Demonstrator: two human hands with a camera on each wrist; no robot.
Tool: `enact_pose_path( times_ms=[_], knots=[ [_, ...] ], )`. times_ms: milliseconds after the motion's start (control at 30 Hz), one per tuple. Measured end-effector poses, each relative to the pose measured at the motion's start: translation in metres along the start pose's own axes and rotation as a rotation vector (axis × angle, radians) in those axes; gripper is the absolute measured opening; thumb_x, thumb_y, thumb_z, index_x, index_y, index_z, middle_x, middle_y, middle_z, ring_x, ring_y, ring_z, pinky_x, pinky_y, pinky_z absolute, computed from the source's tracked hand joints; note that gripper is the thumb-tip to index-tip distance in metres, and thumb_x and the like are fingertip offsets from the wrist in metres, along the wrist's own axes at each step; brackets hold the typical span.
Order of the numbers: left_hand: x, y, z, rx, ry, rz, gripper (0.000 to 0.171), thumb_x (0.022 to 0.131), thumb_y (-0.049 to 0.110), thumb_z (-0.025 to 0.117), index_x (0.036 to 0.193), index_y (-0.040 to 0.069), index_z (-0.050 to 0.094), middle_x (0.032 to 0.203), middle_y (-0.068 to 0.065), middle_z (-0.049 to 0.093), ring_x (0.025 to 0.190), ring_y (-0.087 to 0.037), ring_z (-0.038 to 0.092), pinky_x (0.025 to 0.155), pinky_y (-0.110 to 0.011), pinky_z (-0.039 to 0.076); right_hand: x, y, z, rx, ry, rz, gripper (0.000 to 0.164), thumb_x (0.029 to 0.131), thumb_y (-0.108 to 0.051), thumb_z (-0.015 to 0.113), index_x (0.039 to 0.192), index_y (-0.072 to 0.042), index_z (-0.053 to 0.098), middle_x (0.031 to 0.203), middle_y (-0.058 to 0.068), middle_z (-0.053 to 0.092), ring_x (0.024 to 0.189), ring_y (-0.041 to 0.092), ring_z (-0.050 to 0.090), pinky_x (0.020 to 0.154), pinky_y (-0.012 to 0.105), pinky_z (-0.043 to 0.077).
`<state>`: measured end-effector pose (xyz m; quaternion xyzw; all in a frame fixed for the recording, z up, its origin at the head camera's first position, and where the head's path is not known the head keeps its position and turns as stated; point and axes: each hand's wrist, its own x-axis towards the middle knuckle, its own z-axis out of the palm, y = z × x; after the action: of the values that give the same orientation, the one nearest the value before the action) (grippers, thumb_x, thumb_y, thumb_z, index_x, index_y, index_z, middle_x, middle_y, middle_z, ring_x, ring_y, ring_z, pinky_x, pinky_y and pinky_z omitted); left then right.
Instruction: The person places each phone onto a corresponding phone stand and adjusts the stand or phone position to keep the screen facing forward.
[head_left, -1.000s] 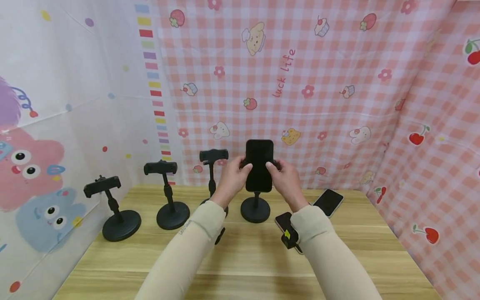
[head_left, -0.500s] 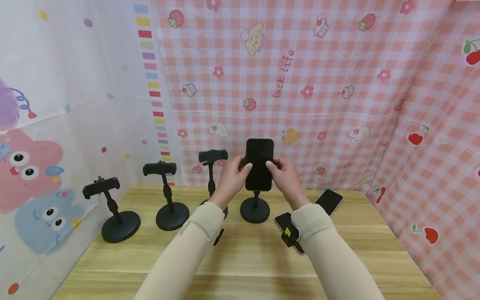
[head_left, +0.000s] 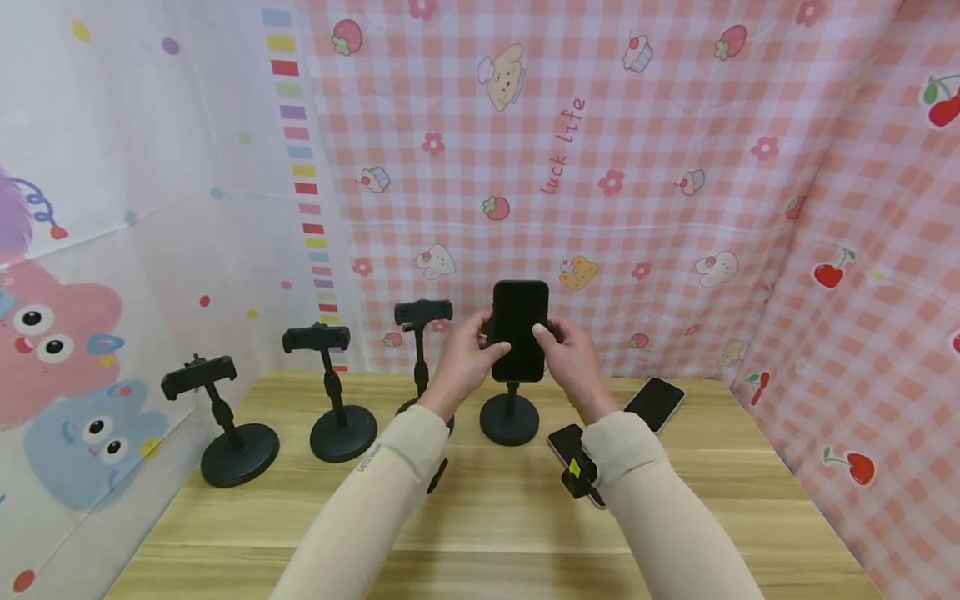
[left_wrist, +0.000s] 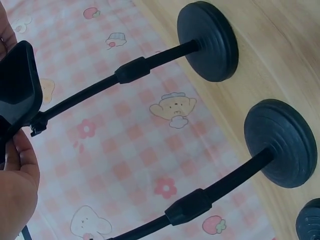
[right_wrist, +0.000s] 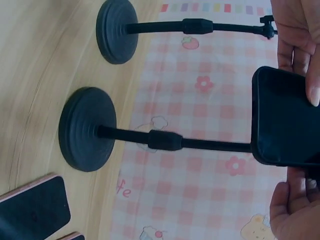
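A black smartphone [head_left: 521, 321] stands upright at the top of a black desk phone stand, whose round base [head_left: 509, 419] rests on the table. My left hand [head_left: 463, 362] grips the phone's left side, thumb on the lower left of the screen and fingers behind. On the opposite side my right hand [head_left: 576, 362] holds it, with the thumb over the right edge. The stand's clamp is hidden behind the phone. In the right wrist view, the phone [right_wrist: 282, 120] lies between both hands, and the stand's pole [right_wrist: 215, 145] runs out from behind it.
Three more black phone stands, with nothing in their clamps, line the left: one far left [head_left: 238, 454], one beside it [head_left: 342, 433], one partly behind my left arm [head_left: 422, 313]. Two phones lie at right, one partly under my right wrist [head_left: 564, 439], another farther back [head_left: 657, 404].
My left thumb has slid down and slightly inward on the phone's screen. The right hand keeps its hold, and the phone stays nearly in place.
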<state>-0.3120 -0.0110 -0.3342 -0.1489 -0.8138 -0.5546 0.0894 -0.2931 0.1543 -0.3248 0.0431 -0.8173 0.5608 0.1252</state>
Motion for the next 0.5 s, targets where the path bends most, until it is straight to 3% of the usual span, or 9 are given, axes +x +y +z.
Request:
enact_pose_path(
  times_ms=[133,367,500],
  knots=[
    [0.0008,0.0008,-0.001,0.001,0.012,0.008,0.051,0.089,0.011,0.067,0.137,0.012,0.051,0.11,-0.013,0.066,0.091,-0.021,0.066,0.08,-0.045,0.058,-0.0008,-0.0034,0.0023,-0.038,0.018,0.017,0.034,0.097,-0.034,0.053,0.116,-0.007,0.062,0.106,0.016,0.064,0.089,0.028,0.054,0.079,0.043,0.047],
    [0.0019,0.001,-0.0009,0.014,0.003,-0.008,0.053,0.089,0.013,0.067,0.139,0.014,0.049,0.111,-0.013,0.065,0.092,-0.021,0.065,0.081,-0.046,0.057,-0.0007,-0.0021,0.0024,-0.054,0.028,0.015,0.035,0.098,-0.035,0.052,0.119,-0.009,0.062,0.11,0.014,0.063,0.093,0.028,0.053,0.084,0.045,0.047],
    [0.0007,0.0005,-0.0005,0.014,-0.005,-0.006,0.053,0.09,0.013,0.067,0.139,0.014,0.048,0.111,-0.013,0.065,0.093,-0.021,0.065,0.081,-0.046,0.058,-0.001,-0.0006,0.0037,-0.041,0.038,0.023,0.034,0.098,-0.035,0.052,0.119,-0.01,0.062,0.108,0.014,0.063,0.091,0.028,0.052,0.079,0.042,0.047]
  ],
)
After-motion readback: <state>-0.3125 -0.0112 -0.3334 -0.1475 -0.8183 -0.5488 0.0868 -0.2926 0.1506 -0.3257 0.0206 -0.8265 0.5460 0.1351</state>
